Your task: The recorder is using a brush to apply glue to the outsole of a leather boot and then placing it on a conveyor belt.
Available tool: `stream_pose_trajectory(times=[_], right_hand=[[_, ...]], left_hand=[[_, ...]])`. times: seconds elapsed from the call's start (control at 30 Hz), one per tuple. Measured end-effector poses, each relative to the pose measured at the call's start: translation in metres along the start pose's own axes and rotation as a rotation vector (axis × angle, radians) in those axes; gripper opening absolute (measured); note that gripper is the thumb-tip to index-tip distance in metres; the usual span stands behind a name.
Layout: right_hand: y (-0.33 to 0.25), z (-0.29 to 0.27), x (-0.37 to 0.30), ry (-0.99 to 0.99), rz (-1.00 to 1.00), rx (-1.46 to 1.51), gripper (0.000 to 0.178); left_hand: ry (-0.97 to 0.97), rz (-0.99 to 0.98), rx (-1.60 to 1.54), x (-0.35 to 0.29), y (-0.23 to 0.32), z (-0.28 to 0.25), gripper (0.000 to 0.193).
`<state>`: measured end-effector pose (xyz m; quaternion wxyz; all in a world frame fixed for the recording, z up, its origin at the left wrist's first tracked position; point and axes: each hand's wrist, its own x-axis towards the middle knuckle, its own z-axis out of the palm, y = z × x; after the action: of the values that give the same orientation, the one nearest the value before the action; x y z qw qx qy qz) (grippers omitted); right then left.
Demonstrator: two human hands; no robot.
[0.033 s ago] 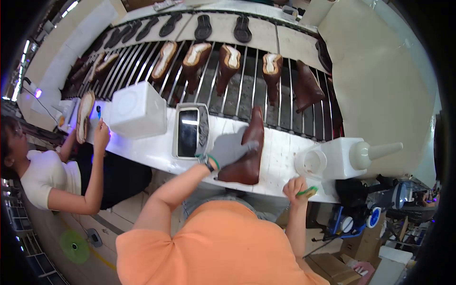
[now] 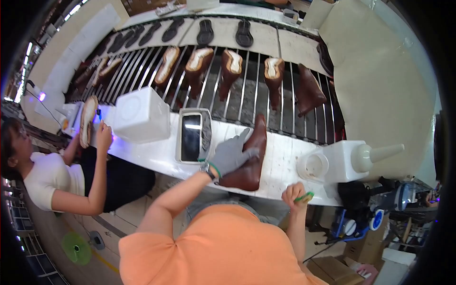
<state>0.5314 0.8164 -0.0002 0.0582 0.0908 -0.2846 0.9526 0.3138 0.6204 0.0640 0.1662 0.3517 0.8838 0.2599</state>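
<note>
A brown leather boot lies on the white worktop in front of me, its narrower end pointing away. My left hand, in a grey glove with a green cuff, is against the boot's left side. Its fingers are spread, one reaching onto the leather and another pointing up clear of it. Farther right, at the worktop's near edge, my bare right hand is closed around a small green and tan brush-like tool. The tool's far end is hidden by my fingers.
A white tray with a dark panel stands left of the boot, beside a white box. On the right are a white cup and a white nozzled container. Brown boots rest on metal rollers. A co-worker sits left.
My left hand's fingers have spread, with one now lifted off and pointing up beside the boot. The whole view has shifted slightly. My right hand still holds the tool.
</note>
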Motion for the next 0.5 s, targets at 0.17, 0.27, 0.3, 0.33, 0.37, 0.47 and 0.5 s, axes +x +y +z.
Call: stream_pose_trajectory(times=[0.17,0.27,0.3,0.33,0.37,0.47,0.5], right_hand=[[0.025,-0.011,-0.024,0.059,0.046,0.187,0.03],[0.03,-0.037,-0.019,0.034,0.053,0.155,0.031],[0.029,-0.043,-0.016,0.016,0.052,0.159,0.031],[0.028,-0.045,-0.012,0.067,0.077,0.145,0.03],[0.027,-0.046,-0.008,0.121,0.104,0.128,0.029],[0.029,-0.046,-0.007,0.102,0.107,0.126,0.027],[0.03,-0.047,-0.009,0.1,0.108,0.112,0.027]], left_hand=[[-0.004,0.276,0.034,-0.066,0.011,-0.003,0.109],[-0.116,0.324,0.352,-0.077,0.011,0.002,0.117],[-0.132,0.324,0.391,-0.072,0.01,0.004,0.117],[-0.122,0.317,0.403,-0.07,0.011,0.003,0.117],[-0.115,0.3,0.354,-0.069,0.012,0.003,0.116],[-0.085,0.257,0.173,-0.063,0.007,-0.006,0.112],[-0.072,0.233,0.038,-0.062,0.003,-0.009,0.109]])
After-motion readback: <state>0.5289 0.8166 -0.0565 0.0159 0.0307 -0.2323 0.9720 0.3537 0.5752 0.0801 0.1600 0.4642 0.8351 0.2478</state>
